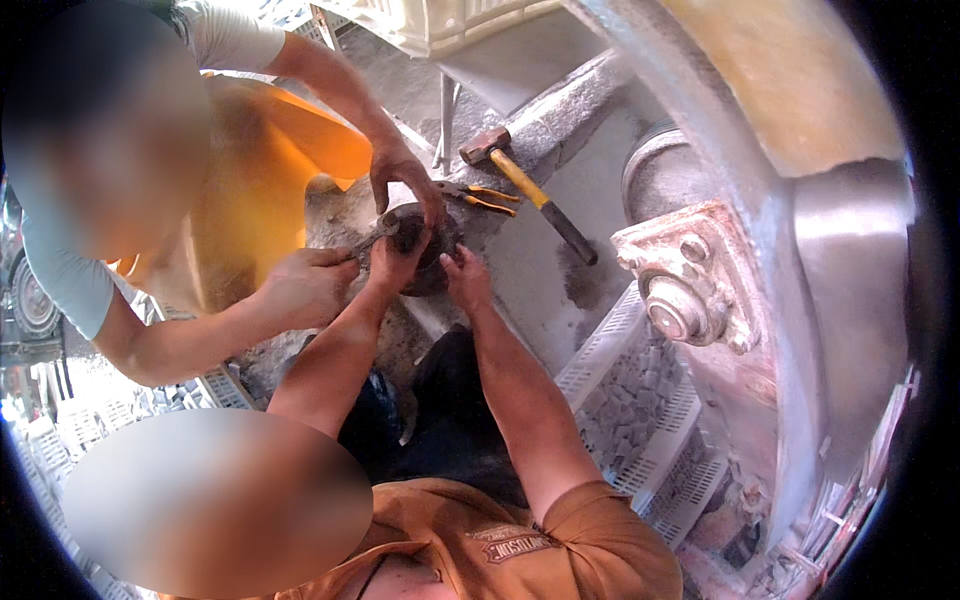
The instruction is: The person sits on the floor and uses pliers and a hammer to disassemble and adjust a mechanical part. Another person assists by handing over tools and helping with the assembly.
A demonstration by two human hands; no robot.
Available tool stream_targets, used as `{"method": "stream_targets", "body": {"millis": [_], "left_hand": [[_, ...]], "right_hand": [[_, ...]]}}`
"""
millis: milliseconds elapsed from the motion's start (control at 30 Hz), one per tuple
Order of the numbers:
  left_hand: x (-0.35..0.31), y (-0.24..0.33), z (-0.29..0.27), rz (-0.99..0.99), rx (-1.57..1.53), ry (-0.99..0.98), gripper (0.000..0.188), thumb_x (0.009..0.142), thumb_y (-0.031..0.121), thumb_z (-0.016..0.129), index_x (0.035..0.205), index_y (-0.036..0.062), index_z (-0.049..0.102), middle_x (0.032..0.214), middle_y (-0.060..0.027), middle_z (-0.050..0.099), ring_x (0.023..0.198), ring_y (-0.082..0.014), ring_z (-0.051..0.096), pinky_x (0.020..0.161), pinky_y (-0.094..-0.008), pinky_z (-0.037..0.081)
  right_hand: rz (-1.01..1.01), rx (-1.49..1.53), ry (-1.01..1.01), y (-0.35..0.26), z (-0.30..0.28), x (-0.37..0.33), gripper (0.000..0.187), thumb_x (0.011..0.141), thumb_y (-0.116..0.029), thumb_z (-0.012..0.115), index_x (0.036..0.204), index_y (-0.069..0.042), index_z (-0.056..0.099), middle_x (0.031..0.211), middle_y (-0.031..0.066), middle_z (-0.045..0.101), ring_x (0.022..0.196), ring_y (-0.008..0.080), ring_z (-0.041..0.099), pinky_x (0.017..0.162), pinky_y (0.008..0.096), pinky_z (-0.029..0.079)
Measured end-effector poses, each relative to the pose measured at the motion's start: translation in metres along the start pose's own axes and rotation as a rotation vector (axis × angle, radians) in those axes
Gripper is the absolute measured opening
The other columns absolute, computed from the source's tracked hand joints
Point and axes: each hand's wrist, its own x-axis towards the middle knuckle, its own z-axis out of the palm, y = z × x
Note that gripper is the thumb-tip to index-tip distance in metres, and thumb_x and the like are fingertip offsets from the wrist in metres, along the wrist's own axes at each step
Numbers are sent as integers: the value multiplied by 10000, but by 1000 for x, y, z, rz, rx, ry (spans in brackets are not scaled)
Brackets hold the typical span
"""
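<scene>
A dark round metal part (428, 278) sits in front of me, between my forearms and a co-worker. My left hand (396, 266) grips its near left side, fingers curled over the edge. With fingers bent against the right rim, my right hand (467, 277) holds the same part. One co-worker's hand (405, 180) reaches down onto the part's far side. The co-worker's other hand (312, 287) grasps a metal tool, perhaps a wrench (378, 232), whose head meets the part near my left fingers. Hands and shadow hide much of the part's top.
Pliers with orange handles (482, 197) lie just beyond the part. Right of them rests a hammer (520, 180) with a yellow-and-black handle. A large machine with a bolted bearing block (690, 285) rises on the right. White slotted crates (605, 345) hold grey chips.
</scene>
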Motion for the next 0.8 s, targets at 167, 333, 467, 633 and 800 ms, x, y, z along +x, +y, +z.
{"method": "stream_targets", "body": {"millis": [167, 333, 467, 633, 800], "left_hand": [[0, -7, 13, 3, 215, 25, 386, 871, 313, 641, 1137, 36, 607, 1069, -182, 671, 1043, -351, 638, 876, -439, 483], [6, -46, 19, 120, 266, -11, 250, 869, 236, 602, 1031, 49, 633, 999, -153, 685, 988, -332, 657, 830, -434, 497], [9, -64, 26, 204, 244, -13, 193, 868, 197, 582, 955, 35, 641, 887, -146, 662, 870, -314, 649, 754, -405, 504], [-1, -13, 14, 20, -701, -53, 175, 872, 150, 551, 865, 2, 644, 728, -148, 618, 703, -293, 625, 655, -359, 506], [-16, 32, 10, -111, -219, -3, 172, 865, 164, 521, 827, 17, 602, 720, -145, 568, 721, -239, 605, 674, -365, 500]], "right_hand": [[-46, 17, -98, 16, -18, 10, 473, 884, -347, 632, 1216, -11, 597, 991, 187, 691, 894, 294, 678, 808, 382, 515], [-39, -61, -82, -8, -39, 19, 433, 870, -319, 640, 1206, -48, 605, 948, 157, 694, 887, 295, 674, 814, 379, 514], [-150, -214, 32, -4, -48, 47, 433, 853, -289, 641, 1234, -94, 576, 1061, 135, 647, 1003, 311, 625, 879, 395, 495], [-285, -458, 97, 0, -59, 86, 518, 823, -245, 646, 1302, -107, 503, 1312, 140, 476, 1217, 332, 466, 1024, 431, 401], [-223, -718, 12, 15, -76, 100, 682, 817, -244, 657, 1424, -126, 369, 1457, 170, 334, 1349, 356, 328, 1111, 440, 318]]}}
